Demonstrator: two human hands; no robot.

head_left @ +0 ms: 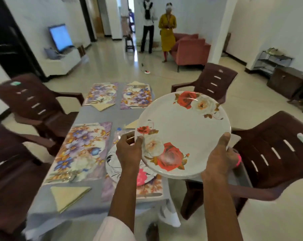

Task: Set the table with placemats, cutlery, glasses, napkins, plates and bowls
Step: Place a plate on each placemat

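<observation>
Overlooking grey table (117,113) amid brown chairs (272,164)

Wearer: arms and clothing
Left arm (123,192) carries an off-white sleeve (115,229) ending near the elbow; right forearm (218,202) bare to frame edge.

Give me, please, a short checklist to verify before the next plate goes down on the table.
1. Left hand and right hand both grip the plate stack: ok.
2. Stack held level: cannot tell.
3. Near left placemat has room for a plate: ok.
4. Near right placemat already bears a set plate: ok, skip it.
5. Stack has enough plates for far left placemat and far right placemat too: cannot tell.
</observation>
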